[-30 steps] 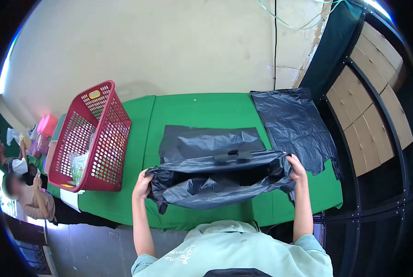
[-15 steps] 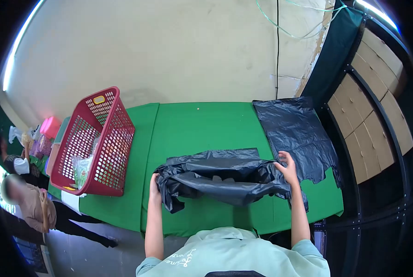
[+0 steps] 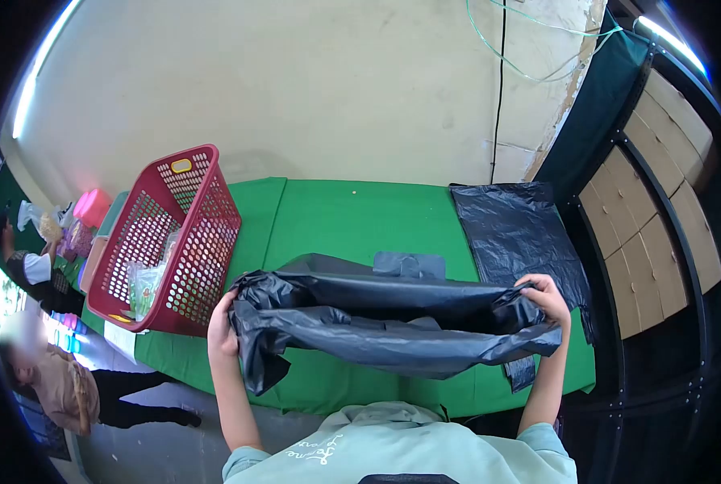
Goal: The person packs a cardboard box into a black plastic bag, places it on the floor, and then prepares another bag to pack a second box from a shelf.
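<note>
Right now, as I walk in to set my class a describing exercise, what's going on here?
A person is holding a black bag stretched wide above the green table, with the left hand at one end and the right hand at the other. The bag's mouth gapes open between them. More black plastic lies flat at the table's right end, and a red basket with a clear packet inside stands at the left.

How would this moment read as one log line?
left hand: grips black bag, left end | right hand: grips its right end | bag mouth: open | red basket: on green tablecloth
</note>
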`<state>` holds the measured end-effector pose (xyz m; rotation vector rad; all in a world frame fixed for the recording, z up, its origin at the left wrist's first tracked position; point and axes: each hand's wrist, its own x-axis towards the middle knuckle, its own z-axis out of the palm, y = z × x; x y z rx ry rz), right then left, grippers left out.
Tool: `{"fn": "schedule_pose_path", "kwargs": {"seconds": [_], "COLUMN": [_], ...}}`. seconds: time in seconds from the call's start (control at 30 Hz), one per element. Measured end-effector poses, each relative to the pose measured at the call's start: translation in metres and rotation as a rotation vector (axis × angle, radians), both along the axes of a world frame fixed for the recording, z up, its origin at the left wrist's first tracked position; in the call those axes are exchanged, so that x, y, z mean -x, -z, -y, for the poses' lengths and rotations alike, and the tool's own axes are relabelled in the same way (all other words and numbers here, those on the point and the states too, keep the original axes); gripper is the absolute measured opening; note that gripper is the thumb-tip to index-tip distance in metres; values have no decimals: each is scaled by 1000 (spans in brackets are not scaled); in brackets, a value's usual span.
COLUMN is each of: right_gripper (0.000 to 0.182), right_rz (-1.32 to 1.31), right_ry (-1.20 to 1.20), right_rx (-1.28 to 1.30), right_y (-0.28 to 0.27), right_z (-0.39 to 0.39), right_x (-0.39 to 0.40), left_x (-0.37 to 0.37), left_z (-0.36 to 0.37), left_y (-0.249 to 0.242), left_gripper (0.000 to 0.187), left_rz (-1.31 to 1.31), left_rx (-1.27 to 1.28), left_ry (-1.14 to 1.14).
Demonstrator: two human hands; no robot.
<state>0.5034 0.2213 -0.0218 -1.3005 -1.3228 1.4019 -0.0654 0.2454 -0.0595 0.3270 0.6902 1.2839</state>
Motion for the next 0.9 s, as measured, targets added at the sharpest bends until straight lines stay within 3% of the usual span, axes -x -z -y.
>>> {"fn": "schedule_pose_path", "kwargs": {"seconds": [0.03, 0.07, 0.13, 0.17, 0.2, 0.23, 0.27, 0.3, 0.33, 0.43, 0.5, 0.57, 0.63, 0.7, 0.77, 0.8, 0.9], "right_gripper": [15, 20, 25, 26, 26, 27, 29, 32, 29, 39, 39, 36, 29, 18, 20, 21, 20], "right_rz": [-73, -74, -251, -330, -97, -132, -168, -472, -505, -554, -472, -515, -680, -673, -692, -625, -406], "right_ry": [3, -44, 40, 117, 164, 194, 230, 238, 76, 180, 236, 275, 299, 169, 89, 112, 90], "right_rx": [2, -77, 17, 81, -103, 12, 126, 535, 238, 10, 27, 44, 65, -38, -113, -169, -368], "right_y": [-7, 5, 29, 62, 135, 152, 168, 147, 202, 196, 178, 136, 80, 47, 12, -1, -23], "right_z": [-3, -15, -43, -65, -91, -99, -106, -107, -123, -104, -93, -77, -55, -40, -20, -10, 15], "right_x": [1, -5, -2, -2, -16, -12, -7, 14, -4, 1, 10, 36, 80, 104, 132, 146, 174], "left_x": [5, 4, 1, 2, 14, 21, 8, -8, 0, 14, -27, -63, -74, -93, -144, -146, -149], "left_z": [-2, -10, -37, -54, -80, -99, -92, -87, -86, -66, -22, 18, 48, 50, 59, 61, 54], "left_y": [0, -1, 8, 25, 65, 106, 100, 90, 90, 61, 2, -22, -12, 27, 17, 12, -15], "left_gripper": [30, 30, 29, 28, 26, 27, 29, 33, 40, 31, 22, 27, 57, 87, 99, 97, 96], "left_rz": [185, 182, 120, 1, -83, -329, -680, -1027, -1071, -1293, -1033, -1018, -955, -874, -508, -418, -199], "left_rx": [-8, 37, 64, 74, 44, 89, 68, 40, -44, -312, -376, -480, -343, -153, 71, 25, -94], "left_ry": [105, 87, 75, 58, 77, -52, -180, -312, -329, -759, -873, -648, -4, 300, 75, 161, 90]}}
